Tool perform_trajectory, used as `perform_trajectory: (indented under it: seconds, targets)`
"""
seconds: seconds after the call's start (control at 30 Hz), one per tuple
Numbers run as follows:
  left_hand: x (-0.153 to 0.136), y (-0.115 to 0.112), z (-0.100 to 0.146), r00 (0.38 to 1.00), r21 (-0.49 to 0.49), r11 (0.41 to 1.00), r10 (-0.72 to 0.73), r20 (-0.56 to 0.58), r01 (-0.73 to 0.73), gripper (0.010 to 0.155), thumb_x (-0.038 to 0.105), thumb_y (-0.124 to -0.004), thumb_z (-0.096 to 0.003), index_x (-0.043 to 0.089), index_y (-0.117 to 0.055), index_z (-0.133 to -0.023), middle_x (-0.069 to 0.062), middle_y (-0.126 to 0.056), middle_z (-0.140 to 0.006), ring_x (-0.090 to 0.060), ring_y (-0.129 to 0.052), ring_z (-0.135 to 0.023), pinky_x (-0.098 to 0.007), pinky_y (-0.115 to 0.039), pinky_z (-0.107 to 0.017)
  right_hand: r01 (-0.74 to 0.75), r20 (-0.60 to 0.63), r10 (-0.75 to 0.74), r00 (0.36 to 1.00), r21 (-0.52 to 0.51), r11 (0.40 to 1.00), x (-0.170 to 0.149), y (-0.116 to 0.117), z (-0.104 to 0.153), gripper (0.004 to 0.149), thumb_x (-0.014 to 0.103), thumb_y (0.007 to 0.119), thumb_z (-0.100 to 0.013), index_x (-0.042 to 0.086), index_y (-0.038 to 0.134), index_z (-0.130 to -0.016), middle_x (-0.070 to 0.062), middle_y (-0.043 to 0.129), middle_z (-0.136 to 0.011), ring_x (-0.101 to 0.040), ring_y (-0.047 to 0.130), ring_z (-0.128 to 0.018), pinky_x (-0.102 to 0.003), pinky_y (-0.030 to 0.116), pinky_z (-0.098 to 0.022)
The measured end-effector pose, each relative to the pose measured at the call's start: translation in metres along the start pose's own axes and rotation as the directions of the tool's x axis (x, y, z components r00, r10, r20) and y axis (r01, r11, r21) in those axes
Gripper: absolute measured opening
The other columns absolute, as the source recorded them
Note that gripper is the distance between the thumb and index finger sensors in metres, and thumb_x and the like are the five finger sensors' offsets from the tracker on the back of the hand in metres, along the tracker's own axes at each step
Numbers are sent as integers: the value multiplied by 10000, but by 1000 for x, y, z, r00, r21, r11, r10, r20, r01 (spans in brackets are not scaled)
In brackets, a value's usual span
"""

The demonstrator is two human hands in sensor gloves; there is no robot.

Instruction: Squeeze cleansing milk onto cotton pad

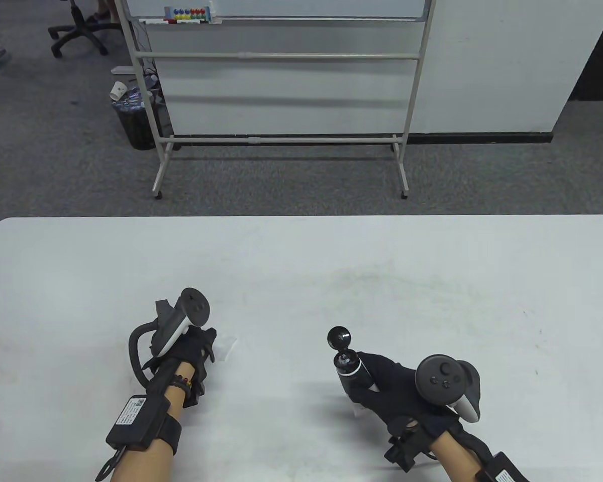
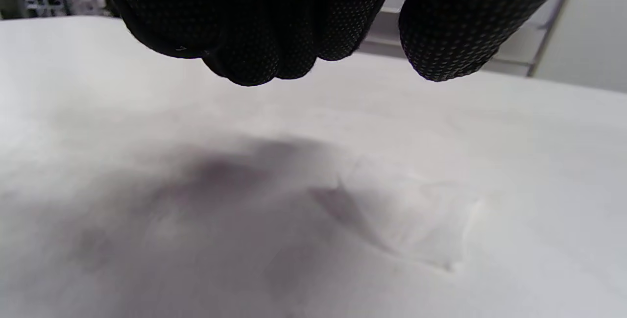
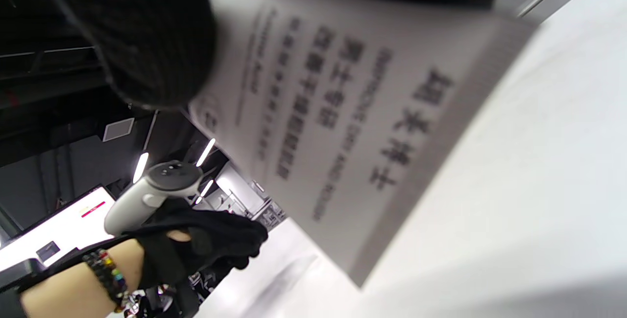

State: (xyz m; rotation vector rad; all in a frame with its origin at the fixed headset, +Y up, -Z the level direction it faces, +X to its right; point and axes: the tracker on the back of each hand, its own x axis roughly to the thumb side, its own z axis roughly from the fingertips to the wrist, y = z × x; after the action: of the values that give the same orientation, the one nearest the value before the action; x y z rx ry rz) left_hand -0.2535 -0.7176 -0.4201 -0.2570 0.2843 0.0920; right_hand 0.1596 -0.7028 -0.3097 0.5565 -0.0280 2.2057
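Note:
My right hand [image 1: 369,376] grips a white tube of cleansing milk [image 1: 350,375] at the front right of the table. Its black cap end [image 1: 339,337] points up and away from me. In the right wrist view the tube [image 3: 352,112] fills the frame, printed side showing, with a gloved finger [image 3: 147,38] across it. A white cotton pad [image 1: 227,347] lies flat on the table just right of my left hand [image 1: 207,347]. In the left wrist view my left hand's fingers [image 2: 274,24] hang bunched above the table, holding nothing, and the pad [image 2: 421,220] lies below them to the right.
The white table [image 1: 301,261] spreads wide beyond both hands. Past its far edge stand a whiteboard frame [image 1: 281,140] on the carpet, a dark bin [image 1: 135,120] and an office chair [image 1: 78,35].

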Motion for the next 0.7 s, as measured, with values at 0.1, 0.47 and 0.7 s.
perform_trajectory:
  seconds: [0.1, 0.47, 0.7]
  targets:
    - [2, -12, -11, 999, -35, 999, -38, -36, 37, 699, 535, -821, -462, 178, -658, -1040, -140, -770, -1036, -339, -866, -855, -448, -813, -569, -3, -8, 3, 1000, 10, 1000, -1, 1, 0, 679, 460, 879, -368, 196, 703, -970, -32, 886, -814, -224, 1016, -592, -401, 858, -462]
    - [10, -36, -20, 983, -106, 994, -45, -176, 27, 558, 502, -902, -404, 193, -833, -863, -108, -801, -962, -338, -842, -820, -432, -803, -550, -48, -12, 48, 999, 21, 999, 1, 5, -1, 685, 460, 877, -370, 191, 699, -973, -34, 882, -820, -229, 1014, -597, -406, 855, -464]
    - [5, -33, -12, 987, -33, 996, 79, -139, -85, 414, 401, -886, -431, 220, -858, -803, -133, -875, -947, -335, -916, -817, -463, -823, -552, -57, -11, 57, 998, 18, 998, 1, 8, 0, 679, 461, 878, -369, 201, 702, -971, -31, 881, -822, -230, 1010, -602, -411, 851, -469]
